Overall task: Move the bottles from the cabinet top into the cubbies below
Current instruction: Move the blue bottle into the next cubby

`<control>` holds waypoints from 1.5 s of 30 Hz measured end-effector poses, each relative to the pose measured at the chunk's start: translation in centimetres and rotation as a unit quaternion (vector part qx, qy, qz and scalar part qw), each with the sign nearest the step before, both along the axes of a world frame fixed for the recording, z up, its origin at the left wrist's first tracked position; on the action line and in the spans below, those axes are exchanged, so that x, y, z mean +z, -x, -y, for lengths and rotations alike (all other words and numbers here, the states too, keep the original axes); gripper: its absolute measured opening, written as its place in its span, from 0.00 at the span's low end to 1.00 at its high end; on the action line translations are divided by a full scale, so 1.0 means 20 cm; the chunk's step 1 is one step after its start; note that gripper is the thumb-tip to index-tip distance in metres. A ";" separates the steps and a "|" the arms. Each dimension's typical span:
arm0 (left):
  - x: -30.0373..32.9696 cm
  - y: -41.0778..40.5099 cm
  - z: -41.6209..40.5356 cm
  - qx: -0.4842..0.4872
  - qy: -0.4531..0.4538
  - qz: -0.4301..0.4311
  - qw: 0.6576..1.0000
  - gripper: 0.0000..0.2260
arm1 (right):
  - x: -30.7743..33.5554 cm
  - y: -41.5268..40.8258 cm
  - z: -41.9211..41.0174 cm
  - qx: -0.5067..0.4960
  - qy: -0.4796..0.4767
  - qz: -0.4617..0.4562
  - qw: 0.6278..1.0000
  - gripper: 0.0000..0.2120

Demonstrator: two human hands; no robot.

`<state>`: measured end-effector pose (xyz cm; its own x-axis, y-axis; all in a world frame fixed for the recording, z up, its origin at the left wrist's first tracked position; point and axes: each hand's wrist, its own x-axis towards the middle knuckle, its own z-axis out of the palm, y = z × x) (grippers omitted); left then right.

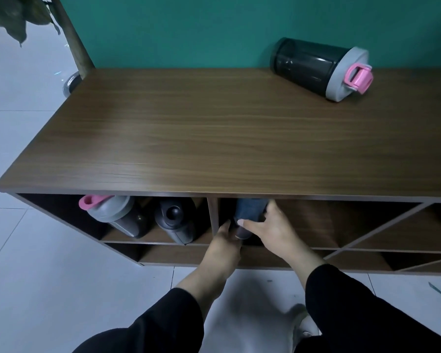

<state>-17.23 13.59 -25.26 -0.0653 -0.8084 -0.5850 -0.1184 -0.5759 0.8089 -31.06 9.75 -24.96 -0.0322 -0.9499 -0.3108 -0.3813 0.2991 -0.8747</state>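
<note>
At the bottom of the frame we see two black sleeves reaching up toward the cubbies, with white floor tiles (49, 250) beneath them. Just above centre-bottom, our left hand (227, 240) and right hand (267, 228) meet on a dark blue bottle (250, 210) at the mouth of the second cubby from the left in the top row. The left fingers curl around its near, lower end and the right fingers and thumb clamp across its body; its long axis runs from the opening back into the cubby, far end tilted up under the cabinet top (214, 138). In the cubby to the left, two bottles lie side by side, near ends toward us: a grey-lidded bottle with a pink cap (107, 212) at left and a black bottle (175, 220) beside the divider. Farther up, at the upper right of the frame, a smoky dark bottle (313, 67) lies on its side on the wooden top near the teal wall (189, 29), its grey lid and pink spout cap pointing right, long axis running left to right.
</note>
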 end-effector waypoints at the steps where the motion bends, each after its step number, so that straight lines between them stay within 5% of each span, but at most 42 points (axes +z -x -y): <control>1: -0.01 0.00 0.00 0.004 -0.005 0.000 1.000 0.15 | -0.01 0.00 0.01 0.002 -0.009 0.013 1.000 0.24; 7: -0.03 0.02 -0.03 -0.012 -0.019 -0.015 1.000 0.20 | -0.03 0.02 0.04 0.011 -0.034 0.027 0.999 0.25; 13: -0.01 0.04 -0.07 -0.039 -0.015 0.013 0.999 0.22 | -0.06 0.06 0.00 0.041 -0.059 0.002 0.997 0.45; 18: 0.02 0.04 -0.07 -0.025 -0.013 0.004 1.000 0.23 | -0.09 0.07 -0.03 0.052 -0.068 0.032 0.996 0.36; 31: -0.02 0.12 -0.01 0.019 -0.031 0.030 0.999 0.22 | -0.15 0.05 -0.04 0.059 -0.104 0.063 0.991 0.38; 34: -0.02 0.12 -0.01 0.026 -0.032 0.033 0.999 0.17 | -0.14 0.06 -0.06 0.099 -0.099 0.012 0.990 0.35; 38: 0.04 0.12 -0.08 -0.005 -0.049 -0.014 0.999 0.16 | -0.12 0.08 -0.11 0.124 -0.076 -0.182 0.973 0.25; 40: 0.07 0.13 -0.11 0.018 -0.068 -0.033 0.997 0.14 | -0.07 0.06 -0.17 0.145 -0.058 -0.186 0.970 0.15; 45: 0.13 0.14 -0.17 0.083 -0.066 -0.077 0.991 0.11 | 0.12 0.06 -0.38 0.211 -0.012 -0.208 0.955 0.11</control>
<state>-19.93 16.95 -22.74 -0.0343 -0.7328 -0.6796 0.1051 -0.6788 0.7267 -32.31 17.27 -22.47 0.2262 -0.8985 -0.3763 -0.7858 0.0600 -0.6155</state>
